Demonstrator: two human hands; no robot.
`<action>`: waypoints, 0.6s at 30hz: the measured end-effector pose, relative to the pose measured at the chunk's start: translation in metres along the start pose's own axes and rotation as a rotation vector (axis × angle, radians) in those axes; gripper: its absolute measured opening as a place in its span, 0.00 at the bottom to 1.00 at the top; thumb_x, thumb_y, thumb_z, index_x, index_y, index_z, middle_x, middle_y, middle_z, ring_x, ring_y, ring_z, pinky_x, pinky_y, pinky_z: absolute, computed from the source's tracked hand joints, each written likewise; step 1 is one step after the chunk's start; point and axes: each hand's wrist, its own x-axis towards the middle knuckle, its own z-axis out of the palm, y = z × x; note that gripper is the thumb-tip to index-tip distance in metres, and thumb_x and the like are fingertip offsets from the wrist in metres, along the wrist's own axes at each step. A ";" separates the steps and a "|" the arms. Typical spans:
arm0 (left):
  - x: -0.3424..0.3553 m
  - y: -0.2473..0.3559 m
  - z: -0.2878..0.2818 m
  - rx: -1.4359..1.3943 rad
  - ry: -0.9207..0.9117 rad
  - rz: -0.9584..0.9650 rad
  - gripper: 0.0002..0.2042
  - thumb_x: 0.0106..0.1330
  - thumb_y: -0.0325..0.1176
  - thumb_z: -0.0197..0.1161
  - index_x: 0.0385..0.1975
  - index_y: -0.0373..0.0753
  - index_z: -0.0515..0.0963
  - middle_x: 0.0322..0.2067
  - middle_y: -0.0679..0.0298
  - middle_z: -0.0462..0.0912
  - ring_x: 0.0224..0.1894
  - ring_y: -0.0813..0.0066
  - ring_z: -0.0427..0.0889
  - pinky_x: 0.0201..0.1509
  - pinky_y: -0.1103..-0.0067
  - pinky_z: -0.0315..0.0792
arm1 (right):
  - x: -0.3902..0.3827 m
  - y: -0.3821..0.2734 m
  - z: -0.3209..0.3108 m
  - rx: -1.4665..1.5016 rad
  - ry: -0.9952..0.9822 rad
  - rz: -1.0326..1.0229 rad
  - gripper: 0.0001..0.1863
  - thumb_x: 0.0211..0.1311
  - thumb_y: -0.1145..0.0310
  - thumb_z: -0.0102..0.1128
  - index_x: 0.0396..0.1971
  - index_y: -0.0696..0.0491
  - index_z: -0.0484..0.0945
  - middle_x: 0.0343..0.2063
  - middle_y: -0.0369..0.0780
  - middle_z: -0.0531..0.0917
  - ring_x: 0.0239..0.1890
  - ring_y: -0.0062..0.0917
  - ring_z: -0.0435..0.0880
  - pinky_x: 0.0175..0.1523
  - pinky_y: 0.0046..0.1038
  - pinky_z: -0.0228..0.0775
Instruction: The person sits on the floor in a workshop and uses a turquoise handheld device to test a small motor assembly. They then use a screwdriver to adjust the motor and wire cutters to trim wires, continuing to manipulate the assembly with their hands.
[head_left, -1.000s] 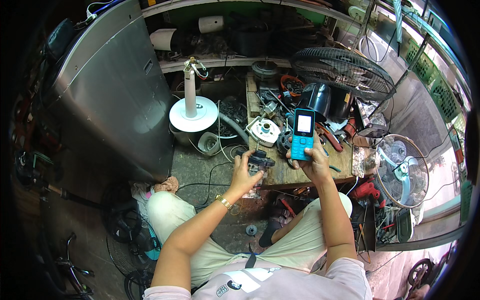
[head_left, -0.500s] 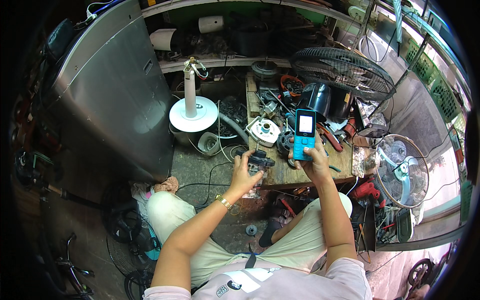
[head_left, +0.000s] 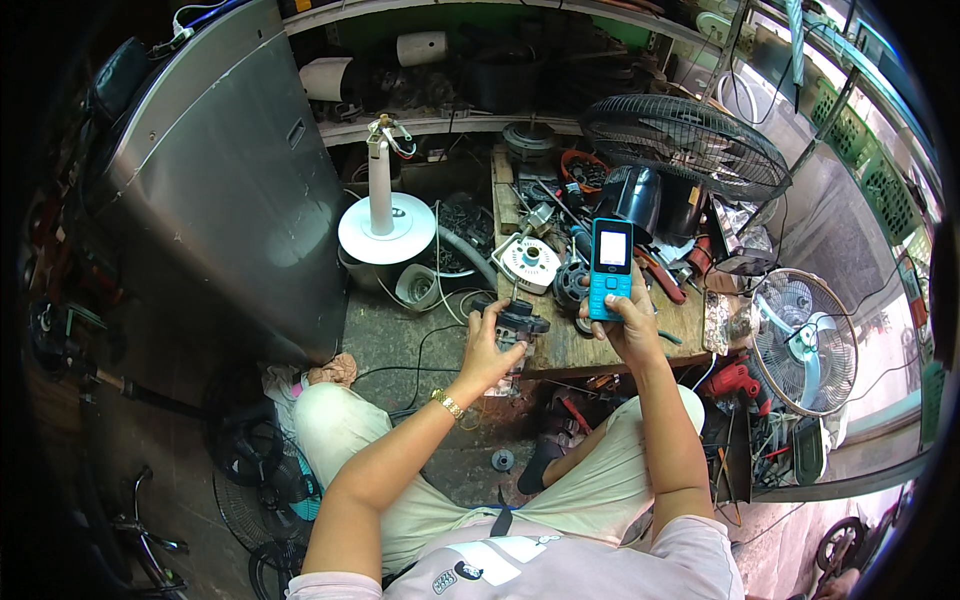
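Observation:
In my right hand (head_left: 628,325) is a blue keypad phone (head_left: 610,270), held upright above the workbench with its screen lit. My thumb rests on its keys. My left hand (head_left: 490,352), with a gold watch on the wrist, has its fingers curved around a dark fan motor (head_left: 520,322) at the bench's left edge. Part of the motor is hidden behind my fingers. Just beyond it lies a white motor housing (head_left: 531,262) with a shaft hole in the middle. A second dark motor (head_left: 571,286) sits partly behind the phone.
A wooden workbench (head_left: 600,348) carries tools and parts. A white fan stand (head_left: 388,230) stands to the left, near a large grey metal cabinet (head_left: 220,190). Black fan grille (head_left: 690,145) lies at the back right; a small fan (head_left: 805,340) and red drill (head_left: 730,378) are at right.
The phone's lit screen shows different content, and the phone has shifted very slightly to the right. My left hand stays on the motor.

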 end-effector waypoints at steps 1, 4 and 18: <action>0.000 0.000 0.000 0.004 0.000 0.006 0.36 0.51 0.35 0.69 0.62 0.44 0.61 0.48 0.51 0.65 0.54 0.51 0.69 0.61 0.66 0.64 | 0.000 0.000 -0.001 0.004 0.003 0.004 0.34 0.57 0.75 0.52 0.65 0.50 0.53 0.46 0.50 0.77 0.32 0.35 0.85 0.19 0.21 0.74; 0.000 -0.001 0.000 0.012 0.001 0.019 0.36 0.51 0.35 0.69 0.62 0.44 0.61 0.48 0.51 0.65 0.54 0.51 0.69 0.61 0.66 0.64 | 0.000 0.000 -0.001 0.010 0.004 0.006 0.34 0.57 0.75 0.52 0.65 0.49 0.53 0.46 0.50 0.77 0.32 0.35 0.85 0.20 0.21 0.74; 0.000 -0.002 0.001 -0.004 0.010 0.031 0.36 0.51 0.34 0.69 0.62 0.43 0.62 0.47 0.51 0.65 0.54 0.51 0.69 0.61 0.66 0.64 | 0.000 -0.003 0.002 0.089 -0.027 0.047 0.43 0.44 0.73 0.50 0.67 0.51 0.51 0.49 0.52 0.75 0.36 0.39 0.84 0.24 0.26 0.78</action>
